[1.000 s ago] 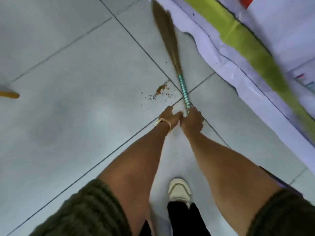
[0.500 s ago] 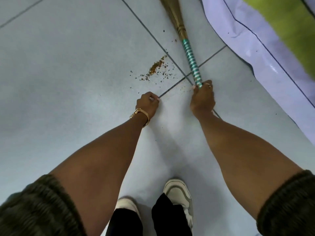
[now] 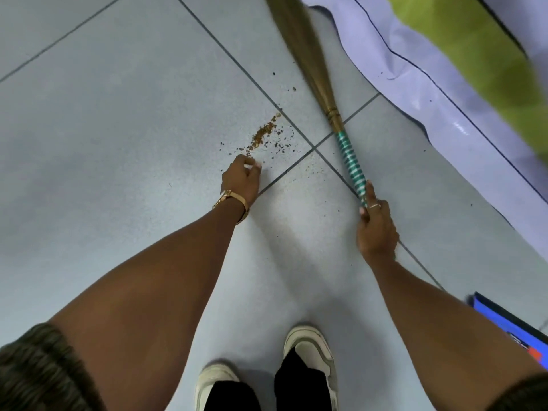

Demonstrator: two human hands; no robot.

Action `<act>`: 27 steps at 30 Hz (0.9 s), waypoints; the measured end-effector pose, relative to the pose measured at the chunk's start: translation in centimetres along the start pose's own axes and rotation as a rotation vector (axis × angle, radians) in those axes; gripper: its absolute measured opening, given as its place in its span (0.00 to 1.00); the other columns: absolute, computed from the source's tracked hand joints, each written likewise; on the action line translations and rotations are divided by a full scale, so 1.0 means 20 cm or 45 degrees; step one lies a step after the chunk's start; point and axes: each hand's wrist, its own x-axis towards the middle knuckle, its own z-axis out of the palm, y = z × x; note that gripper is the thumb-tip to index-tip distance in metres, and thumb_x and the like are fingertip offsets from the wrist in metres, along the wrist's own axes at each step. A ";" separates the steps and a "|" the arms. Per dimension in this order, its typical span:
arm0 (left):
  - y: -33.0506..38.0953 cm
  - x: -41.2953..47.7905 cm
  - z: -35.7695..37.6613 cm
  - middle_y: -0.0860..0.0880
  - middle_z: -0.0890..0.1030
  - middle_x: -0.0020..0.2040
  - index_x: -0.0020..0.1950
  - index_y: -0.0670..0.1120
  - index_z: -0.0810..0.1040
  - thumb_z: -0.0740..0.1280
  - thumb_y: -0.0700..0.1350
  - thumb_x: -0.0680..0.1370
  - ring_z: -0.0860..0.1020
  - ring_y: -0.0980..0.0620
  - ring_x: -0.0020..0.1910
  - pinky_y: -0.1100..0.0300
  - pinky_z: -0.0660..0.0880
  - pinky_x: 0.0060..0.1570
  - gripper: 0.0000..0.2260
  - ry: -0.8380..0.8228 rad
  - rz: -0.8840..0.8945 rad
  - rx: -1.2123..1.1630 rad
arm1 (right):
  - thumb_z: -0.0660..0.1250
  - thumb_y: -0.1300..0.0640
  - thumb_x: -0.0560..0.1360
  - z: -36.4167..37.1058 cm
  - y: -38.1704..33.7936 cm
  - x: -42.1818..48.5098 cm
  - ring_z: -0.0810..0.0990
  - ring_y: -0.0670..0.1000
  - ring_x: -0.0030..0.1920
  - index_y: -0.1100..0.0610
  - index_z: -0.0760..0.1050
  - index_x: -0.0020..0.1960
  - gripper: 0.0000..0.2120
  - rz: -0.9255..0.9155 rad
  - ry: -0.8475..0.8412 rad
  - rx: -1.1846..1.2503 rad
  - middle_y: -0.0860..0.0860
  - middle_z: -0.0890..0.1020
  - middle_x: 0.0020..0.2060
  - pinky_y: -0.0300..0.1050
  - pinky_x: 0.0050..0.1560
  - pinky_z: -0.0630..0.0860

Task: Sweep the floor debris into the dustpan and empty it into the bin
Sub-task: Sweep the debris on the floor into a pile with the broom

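Note:
A grass broom (image 3: 311,69) with a teal-and-white striped handle (image 3: 350,161) lies slanted across the pale floor tiles, bristles pointing away from me. My right hand (image 3: 375,226) grips the handle's near end. A small heap of brown debris (image 3: 262,134) sits on the tile left of the broom. My left hand (image 3: 241,179), with a gold watch on the wrist, hovers just below the debris with fingers curled and nothing in them. No dustpan or bin shows.
A lilac plastic sheet (image 3: 439,114) with a lime-green band (image 3: 474,48) covers the floor at the upper right. A blue flat object (image 3: 510,324) lies at the right edge. My two white shoes (image 3: 308,348) stand at the bottom.
My left hand has let go of the broom and moved left toward the debris. My right hand has drawn the broom back and to the right.

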 end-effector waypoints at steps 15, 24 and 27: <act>0.07 -0.48 -0.20 0.39 0.80 0.57 0.63 0.43 0.71 0.62 0.58 0.78 0.79 0.39 0.55 0.48 0.78 0.54 0.21 -0.025 -0.287 -0.115 | 0.58 0.53 0.76 -0.35 -0.11 -0.99 0.81 0.50 0.40 0.38 0.55 0.73 0.28 -0.133 -0.151 0.156 0.47 0.79 0.48 0.44 0.27 0.75; 0.73 -1.03 -0.07 0.42 0.82 0.47 0.54 0.47 0.73 0.61 0.55 0.80 0.81 0.47 0.38 0.53 0.79 0.42 0.12 -0.541 -0.361 -1.007 | 0.59 0.56 0.79 -0.85 -0.52 -0.94 0.79 0.56 0.60 0.60 0.69 0.70 0.21 -0.117 0.202 0.471 0.56 0.78 0.63 0.41 0.51 0.77; 0.95 -0.98 -0.17 0.47 0.75 0.35 0.49 0.45 0.70 0.62 0.46 0.81 0.74 0.53 0.23 0.61 0.75 0.27 0.05 -0.305 -0.113 -0.923 | 0.56 0.53 0.77 -0.94 -0.75 -0.84 0.76 0.58 0.63 0.62 0.66 0.71 0.25 -0.168 -0.002 0.614 0.59 0.76 0.63 0.35 0.63 0.68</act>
